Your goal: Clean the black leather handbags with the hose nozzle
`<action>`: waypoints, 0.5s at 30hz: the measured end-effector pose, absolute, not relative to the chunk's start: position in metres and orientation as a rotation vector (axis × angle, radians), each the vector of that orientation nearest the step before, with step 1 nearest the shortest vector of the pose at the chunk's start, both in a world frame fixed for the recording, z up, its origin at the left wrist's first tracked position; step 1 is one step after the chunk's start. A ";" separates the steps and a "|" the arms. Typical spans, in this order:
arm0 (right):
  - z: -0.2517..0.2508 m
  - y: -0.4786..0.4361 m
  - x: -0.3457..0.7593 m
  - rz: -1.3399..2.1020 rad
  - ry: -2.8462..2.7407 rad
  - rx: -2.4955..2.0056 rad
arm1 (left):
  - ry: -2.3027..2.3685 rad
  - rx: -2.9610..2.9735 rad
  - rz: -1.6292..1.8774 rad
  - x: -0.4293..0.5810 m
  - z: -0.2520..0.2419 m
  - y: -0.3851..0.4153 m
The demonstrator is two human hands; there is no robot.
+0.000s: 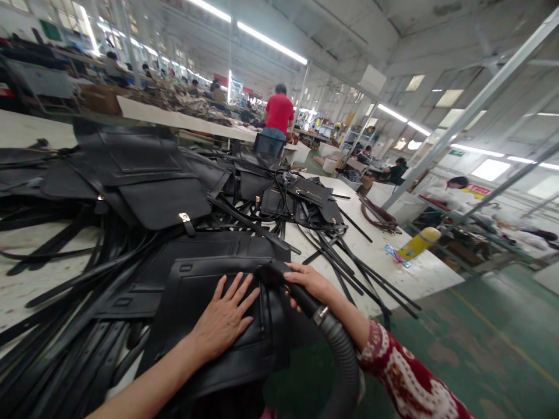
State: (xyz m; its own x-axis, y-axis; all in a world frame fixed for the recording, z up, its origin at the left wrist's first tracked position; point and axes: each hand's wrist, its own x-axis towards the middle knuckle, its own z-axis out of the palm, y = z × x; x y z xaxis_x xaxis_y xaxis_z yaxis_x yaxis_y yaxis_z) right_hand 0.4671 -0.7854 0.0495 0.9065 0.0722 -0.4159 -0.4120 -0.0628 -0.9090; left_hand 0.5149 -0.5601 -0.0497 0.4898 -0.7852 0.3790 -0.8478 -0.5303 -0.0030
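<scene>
Left hand [225,320], fingers [234,291] spread, is flattening 1 bag [187,291]; right hand [312,282] is gripping the hose [336,343]; far pile [148,180] is lying untouched.

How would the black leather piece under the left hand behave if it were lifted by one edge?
Probably floppy: the leather piece seems to sag over the table's edge below the left hand. Perhaps a little slippery, since its surface shines. Loose straps beside it, or the hose the right hand grips, may snag.
</scene>
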 end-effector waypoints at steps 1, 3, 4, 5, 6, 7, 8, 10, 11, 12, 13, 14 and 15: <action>0.049 -0.786 0.472 0.382 0.270 -1.580 | -1.405 2.561 0.514 0.514 -0.049 -0.561; 0.049 -0.787 0.475 0.324 0.269 -1.565 | -1.389 2.581 0.532 0.513 -0.049 -0.562; 0.049 -0.787 0.474 0.297 0.270 -1.559 | -1.385 2.586 0.534 0.513 -0.049 -0.563; 0.049 -0.787 0.471 0.276 0.273 -1.553 | -1.384 2.588 0.532 0.512 -0.049 -0.563; 0.049 -0.788 0.467 0.263 0.277 -1.549 | -1.388 2.586 0.523 0.512 -0.049 -0.563; 0.048 -0.790 0.464 0.256 0.283 -1.545 | -1.397 2.580 0.509 0.511 -0.048 -0.563; 0.047 -0.792 0.462 0.256 0.290 -1.541 | -1.407 2.573 0.492 0.511 -0.048 -0.563; 0.042 -0.797 0.465 0.261 0.306 -1.532 | -1.406 2.561 0.463 0.510 -0.047 -0.564; 0.039 -0.800 0.470 0.257 0.315 -1.526 | -1.397 2.557 0.452 0.510 -0.046 -0.564; 0.036 -0.802 0.477 0.248 0.324 -1.522 | -1.386 2.555 0.441 0.510 -0.046 -0.565; 0.034 -0.805 0.485 0.237 0.331 -1.518 | -1.376 2.554 0.432 0.510 -0.045 -0.565; 0.033 -0.809 0.492 0.226 0.335 -1.514 | -1.370 2.553 0.424 0.510 -0.045 -0.566; 0.033 -0.812 0.497 0.217 0.334 -1.512 | -1.368 2.552 0.417 0.509 -0.044 -0.566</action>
State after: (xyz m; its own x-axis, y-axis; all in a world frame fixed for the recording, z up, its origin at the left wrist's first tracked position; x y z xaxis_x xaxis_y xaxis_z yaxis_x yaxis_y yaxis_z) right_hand 0.4972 -0.8122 0.0325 0.9355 -0.0666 -0.3469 -0.3439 0.0527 -0.9375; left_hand 0.5095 -0.5664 -0.0444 0.5278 -0.7756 0.3461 -0.8368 -0.5447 0.0554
